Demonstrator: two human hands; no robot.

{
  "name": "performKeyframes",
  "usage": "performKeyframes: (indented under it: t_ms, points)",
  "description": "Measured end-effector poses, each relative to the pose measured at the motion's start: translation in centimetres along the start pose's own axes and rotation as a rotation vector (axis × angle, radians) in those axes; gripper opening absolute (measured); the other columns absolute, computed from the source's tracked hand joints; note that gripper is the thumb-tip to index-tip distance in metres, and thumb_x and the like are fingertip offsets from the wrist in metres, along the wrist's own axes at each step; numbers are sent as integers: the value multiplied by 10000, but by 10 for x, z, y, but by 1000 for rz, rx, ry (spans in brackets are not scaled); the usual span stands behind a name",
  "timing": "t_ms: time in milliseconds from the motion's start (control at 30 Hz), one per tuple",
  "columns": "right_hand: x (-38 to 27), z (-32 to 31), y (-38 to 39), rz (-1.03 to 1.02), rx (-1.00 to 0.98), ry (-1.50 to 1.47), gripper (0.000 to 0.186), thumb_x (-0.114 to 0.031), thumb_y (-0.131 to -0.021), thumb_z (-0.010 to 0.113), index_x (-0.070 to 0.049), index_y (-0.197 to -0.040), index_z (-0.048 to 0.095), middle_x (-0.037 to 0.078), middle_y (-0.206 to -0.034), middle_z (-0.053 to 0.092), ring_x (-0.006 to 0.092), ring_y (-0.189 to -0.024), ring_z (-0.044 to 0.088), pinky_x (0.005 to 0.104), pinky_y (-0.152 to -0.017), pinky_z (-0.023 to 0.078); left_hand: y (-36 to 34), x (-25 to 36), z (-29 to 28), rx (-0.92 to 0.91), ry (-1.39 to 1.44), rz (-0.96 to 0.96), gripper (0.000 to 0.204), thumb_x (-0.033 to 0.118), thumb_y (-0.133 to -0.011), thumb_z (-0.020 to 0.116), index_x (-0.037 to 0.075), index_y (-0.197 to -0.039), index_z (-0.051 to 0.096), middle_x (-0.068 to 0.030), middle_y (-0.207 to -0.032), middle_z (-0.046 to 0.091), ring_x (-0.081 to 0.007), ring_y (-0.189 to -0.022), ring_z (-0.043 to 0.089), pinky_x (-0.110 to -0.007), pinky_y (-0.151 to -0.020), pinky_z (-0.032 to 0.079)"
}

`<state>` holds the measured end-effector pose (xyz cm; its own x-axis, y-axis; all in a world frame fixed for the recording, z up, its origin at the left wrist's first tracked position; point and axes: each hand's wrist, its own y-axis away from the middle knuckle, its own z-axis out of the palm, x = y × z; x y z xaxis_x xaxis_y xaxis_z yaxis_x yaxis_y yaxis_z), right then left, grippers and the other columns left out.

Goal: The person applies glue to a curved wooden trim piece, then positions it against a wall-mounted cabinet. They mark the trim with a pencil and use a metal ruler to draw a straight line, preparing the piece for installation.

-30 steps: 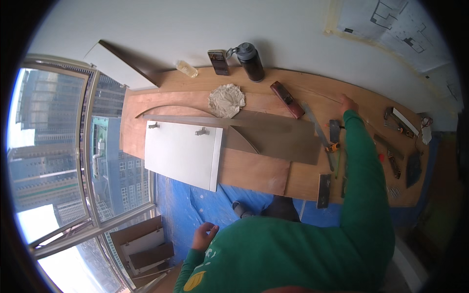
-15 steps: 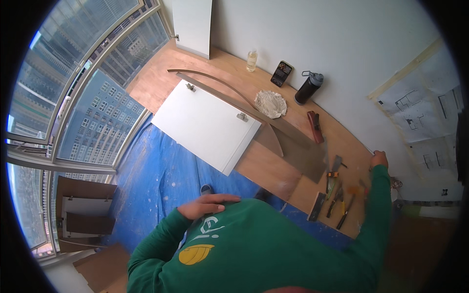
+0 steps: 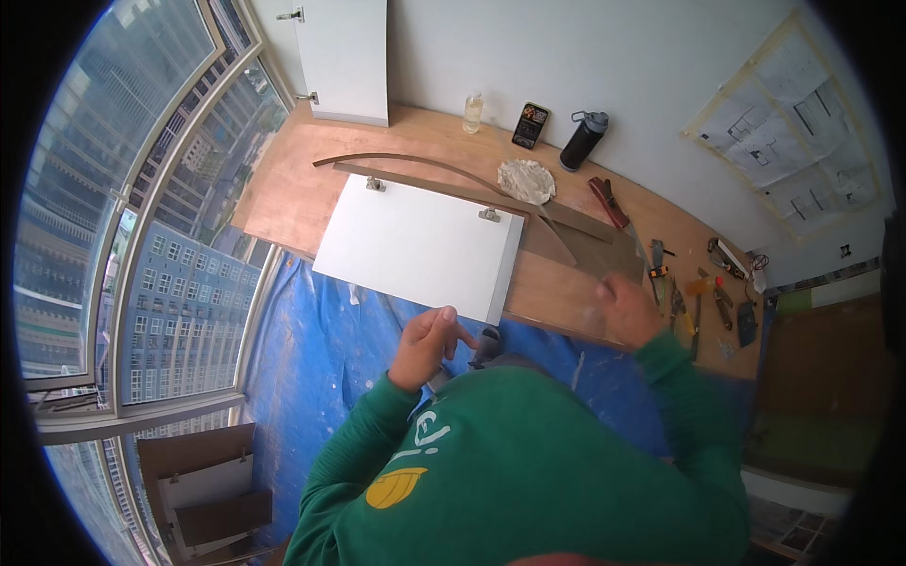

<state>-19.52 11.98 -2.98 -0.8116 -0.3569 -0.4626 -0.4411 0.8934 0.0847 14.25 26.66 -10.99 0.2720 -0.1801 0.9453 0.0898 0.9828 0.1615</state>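
My left hand (image 3: pixel 432 347) is in front of the white panel (image 3: pixel 415 241), with fingers apart, index finger extended and nothing visible in it. My right hand (image 3: pixel 626 308) is near the worktable's front edge, its curled fingers smeared by motion; I cannot tell whether it holds anything. The white panel, with two metal hinges, lies on the plywood worktable (image 3: pixel 274 189). Behind it are a brown board (image 3: pixel 623 269), a thin curved strip (image 3: pixel 401 158) and a crumpled cloth (image 3: pixel 524 181). A red-brown tool (image 3: pixel 610 201) and several hand tools (image 3: pixel 696 316) lie to the right.
At the back stand a clear bottle (image 3: pixel 472 113), a phone (image 3: pixel 530 125) and a dark flask (image 3: pixel 580 146). An upright panel (image 3: pixel 344 66) leans left of them. Windows (image 3: pixel 179 292) line the left side. Blue sheeting (image 3: pixel 302 330) covers the floor; boards (image 3: pixel 203 481) lean at the lower left.
My right hand has left the table's back right edge and come down leftward toward my body. My left hand has risen from my shirt front. The view has shifted.
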Motion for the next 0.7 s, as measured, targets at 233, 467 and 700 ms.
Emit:
performKeyframes:
  t_ms: [233,467,700]
  points:
    - [-87,83,-50,-417,46,-251,596,-210,-896,745,-13,-1423,550,187,-1130,607,403,-978,646,456,-863,538,-34,26,-3,60,157,84,635,383,-1066,605,21,-1541,388,-195,-1462,548,-286,-1268,621,-440,-1043,537]
    - [-126,114,-95,-494,-108,-219,557,-198,-834,809,-86,-1348,626,136,-1028,629,351,-902,655,440,-776,547,-30,67,-76,583,424,171,476,322,-1110,495,-90,-1340,562,-278,-1239,694,-364,-1153,695,-477,-1030,562]
    - [-153,120,-133,-403,-42,-181,546,-192,-792,840,-85,-1300,671,148,-961,620,355,-894,649,440,-783,536,-46,94,-236,734,471,352,383,257,-1112,487,-66,-1310,545,-252,-1215,702,-359,-1105,719,-460,-973,594]
